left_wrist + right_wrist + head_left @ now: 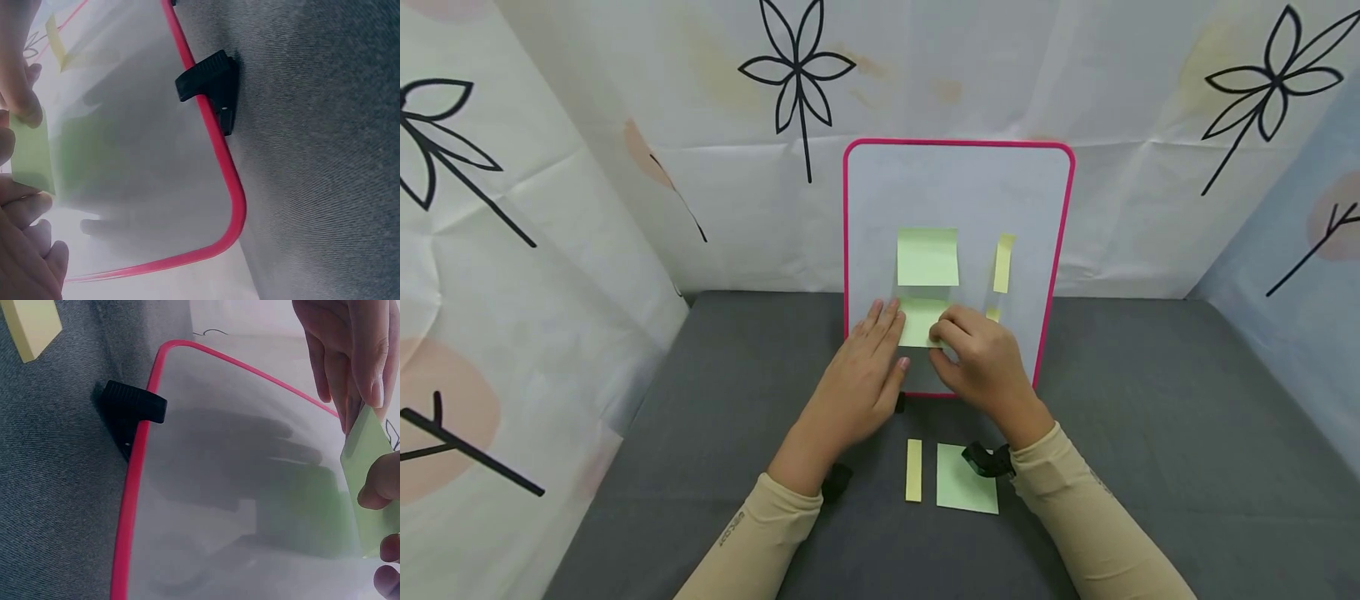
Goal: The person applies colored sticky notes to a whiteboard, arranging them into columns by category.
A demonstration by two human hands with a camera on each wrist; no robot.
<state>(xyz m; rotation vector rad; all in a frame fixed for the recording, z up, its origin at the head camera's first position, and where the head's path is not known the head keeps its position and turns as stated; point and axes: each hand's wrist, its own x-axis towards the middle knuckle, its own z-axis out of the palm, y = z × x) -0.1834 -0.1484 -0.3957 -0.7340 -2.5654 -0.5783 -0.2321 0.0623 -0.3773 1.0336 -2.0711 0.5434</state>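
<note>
A pale green sticky note [917, 323] is on a pink-edged whiteboard [867, 212], below another green note [927, 257]. My left hand [865, 375] lies at its left edge with fingers stretched out. With curled fingers, my right hand [981, 358] pinches the note near its lower right corner. In the right wrist view, the right thumb [378, 484] lies over the green note [359, 456], whose lower edge stands off the board. Part of the note is hidden behind the right hand.
A narrow yellow note [1003, 263] hangs on the board's right side, above another yellow one [993, 315] partly hidden. On the grey table lie a yellow pad strip [913, 471] and a green note pad [962, 483]. Black clips [132, 403] hold the board's bottom edge.
</note>
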